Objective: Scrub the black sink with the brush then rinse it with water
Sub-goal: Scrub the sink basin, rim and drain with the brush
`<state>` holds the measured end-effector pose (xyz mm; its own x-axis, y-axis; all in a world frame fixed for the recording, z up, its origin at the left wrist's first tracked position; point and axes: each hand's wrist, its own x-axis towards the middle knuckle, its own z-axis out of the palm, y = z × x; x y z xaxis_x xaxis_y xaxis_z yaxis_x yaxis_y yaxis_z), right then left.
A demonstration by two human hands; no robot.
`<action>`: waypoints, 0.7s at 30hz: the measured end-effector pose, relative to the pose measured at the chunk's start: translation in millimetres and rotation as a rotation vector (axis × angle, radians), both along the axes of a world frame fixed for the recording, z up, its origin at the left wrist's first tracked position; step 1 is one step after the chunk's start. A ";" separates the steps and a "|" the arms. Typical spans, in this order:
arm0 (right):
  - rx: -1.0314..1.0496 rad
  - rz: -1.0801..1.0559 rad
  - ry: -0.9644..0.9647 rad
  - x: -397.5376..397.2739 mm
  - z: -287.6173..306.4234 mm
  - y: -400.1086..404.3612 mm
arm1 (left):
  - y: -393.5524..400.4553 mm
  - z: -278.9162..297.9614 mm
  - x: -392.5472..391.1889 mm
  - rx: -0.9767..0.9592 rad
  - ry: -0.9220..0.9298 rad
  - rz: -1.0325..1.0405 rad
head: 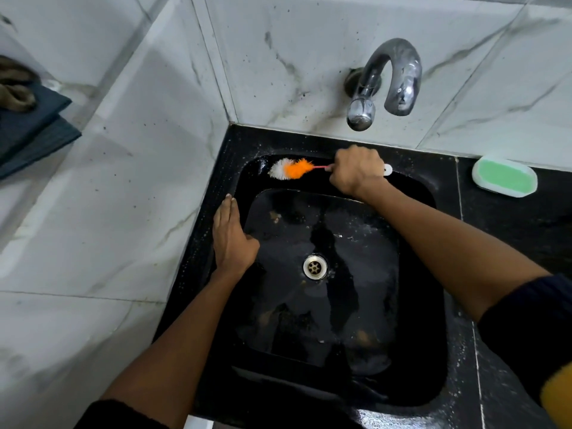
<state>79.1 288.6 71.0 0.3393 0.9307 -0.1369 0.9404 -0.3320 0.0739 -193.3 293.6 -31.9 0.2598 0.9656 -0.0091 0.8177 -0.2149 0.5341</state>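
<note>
Right hand (356,171): fingers curled tight into a fist around the thin pink handle of the brush (294,168). The white end of the handle sticks out past the little-finger side of the fist. The brush lies roughly level, pointing to the left; its orange and white bristles sit against the upper inner wall of the black sink (414,351), at the far left corner just below the rim.

Left hand (232,239): fingers straight and together, holding nothing, palm down flat on the left rim of the sink, fingertips pointing toward the back wall. Thumb lies out over the basin edge.

Both forearms reach in from the bottom of the view; dark sleeves pushed up near the elbows.

Sink: basin wet, with patchy film and a few brownish specks on the floor. Metal drain (315,267) near the middle of the floor, uncovered.

Chrome tap (383,82) is mounted on the marble-tiled wall above the back rim; no water visible at the spout.

Green soap in a white dish (504,176) rests on the black counter to the right of the sink. Folded dark cloth (31,128) lies on the ledge at far left.
</note>
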 end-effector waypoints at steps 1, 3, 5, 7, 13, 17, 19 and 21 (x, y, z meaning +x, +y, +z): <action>0.004 -0.025 0.006 2.2 -3.3 1.9 | 0.7 0.2 -0.8 -0.003 -0.015 0.001; -0.071 -0.042 0.011 6.5 -17.5 -6.0 | 2.6 -0.8 -3.9 0.002 -0.035 0.001; -0.132 -0.055 0.013 9.9 -32.7 -16.0 | 2.2 -2.8 -6.0 0.013 -0.038 -0.014; -0.097 -0.029 0.040 10.8 -36.8 -13.2 | 0.6 -3.8 -5.1 0.025 -0.031 -0.022; -0.056 0.010 -0.011 23.5 -29.2 4.5 | -1.4 -4.6 2.6 0.030 -0.001 0.004; -0.040 0.009 0.006 15.6 -32.1 6.0 | -3.6 -3.9 4.4 0.040 0.036 0.002; -0.011 0.063 0.026 13.0 -28.2 6.7 | -3.9 -3.9 5.7 0.038 0.060 0.000; -0.030 -0.022 0.015 24.3 -24.5 5.2 | -3.7 -2.7 7.5 0.032 0.079 -0.001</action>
<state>103.4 293.7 46.6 0.3574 0.9184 -0.1697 0.9339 -0.3504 0.0704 -185.9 289.8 -34.5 0.2607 0.9654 0.0010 0.8569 -0.2318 0.4604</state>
